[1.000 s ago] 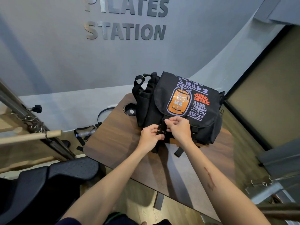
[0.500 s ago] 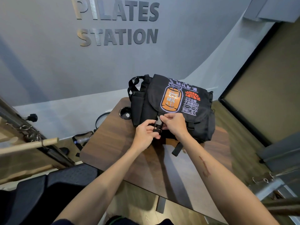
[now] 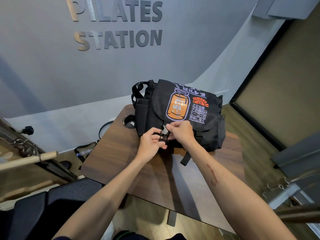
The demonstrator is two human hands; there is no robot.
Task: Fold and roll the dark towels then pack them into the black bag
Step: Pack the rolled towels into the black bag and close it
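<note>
The black bag with an orange can print on its flap stands at the far side of the brown wooden table. Its flap is down over the front. A black plastic buckle sits at the flap's lower edge. My left hand pinches the lower half of the buckle. My right hand pinches the upper half, by the flap strap. No towels show; the bag's inside is hidden.
A round black grommet hole lies in the table left of the bag. A loose strap end trails from the bag. A black padded seat is at lower left, a wooden bar at left, metal equipment at right.
The two hands have stayed on the buckle at the front of the bag, working its halves together. The view has tilted a little; the bag has not moved on the table.
</note>
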